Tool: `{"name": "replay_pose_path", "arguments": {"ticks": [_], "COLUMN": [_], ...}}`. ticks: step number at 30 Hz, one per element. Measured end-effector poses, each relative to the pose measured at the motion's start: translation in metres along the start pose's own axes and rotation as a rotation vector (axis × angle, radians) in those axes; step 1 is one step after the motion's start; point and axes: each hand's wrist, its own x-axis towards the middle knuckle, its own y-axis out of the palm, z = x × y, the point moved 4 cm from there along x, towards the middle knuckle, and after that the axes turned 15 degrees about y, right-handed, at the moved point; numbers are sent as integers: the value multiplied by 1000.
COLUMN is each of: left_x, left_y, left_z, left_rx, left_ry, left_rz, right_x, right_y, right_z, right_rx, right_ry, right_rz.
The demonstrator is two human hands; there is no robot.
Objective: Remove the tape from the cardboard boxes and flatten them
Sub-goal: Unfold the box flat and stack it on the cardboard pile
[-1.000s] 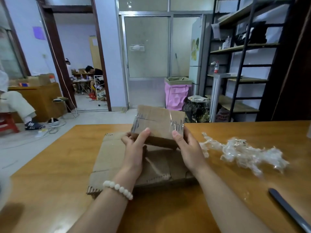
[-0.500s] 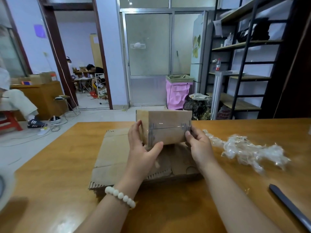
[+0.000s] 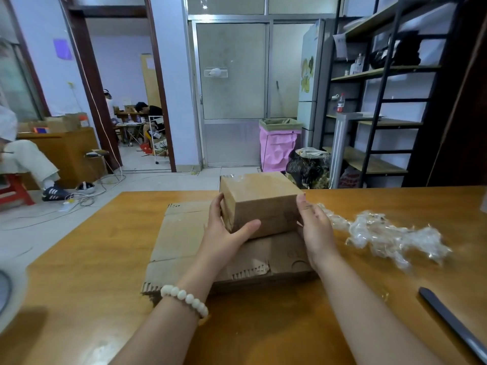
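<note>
cardboard: one box (image 3: 263, 204) in grip of left hand (image 3: 224, 238), right hand (image 3: 315, 227); one tape wad (image 3: 390, 235).

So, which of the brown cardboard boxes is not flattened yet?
The small brown cardboard box held between left hand and right hand: it stands as a box, while the larger brown cardboard beneath lies flat on the wooden table.

One whole box (image 3: 263, 204), one pile of flattened cardboard (image 3: 181, 233), one heap of crumpled tape (image 3: 390, 233) toward the table's (image 3: 79, 259) right edge, one dark tool (image 3: 453, 322) at its near right corner.
</note>
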Motion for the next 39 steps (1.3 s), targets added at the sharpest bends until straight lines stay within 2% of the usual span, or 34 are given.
{"name": "replay_pose_path", "arguments": {"ticks": [5, 11, 16, 21, 25, 31, 36, 39], "left_x": [-3, -2, -1, 0, 0, -2, -2, -3], "left_y": [2, 0, -1, -1, 0, 1, 2, 4], "left_z": [-5, -3, -1, 6, 5, 1, -1, -4], "left_rx": [-99, -168, -58, 44, 163, 169, 196, 202], "left_ry": [37, 50, 68, -1, 14, 69, 125, 142], "left_rz": [-51, -105, -82, -56, -7, 4, 26, 55], "right_x": [0, 2, 0, 0, -2, -10, -18, -17], "right_y": [-3, -2, 0, 0, 0, 0, 3, 3], "right_z": [-1, 3, 5, 4, 3, 6, 17, 17], "right_rx": [77, 93, 36, 2, -111, -352, -570, -605], "right_ry": [21, -59, -94, -114, -153, -397, -878, -982], "right_rz": [24, 75, 85, 80, 37, -133, -277, -284]}}
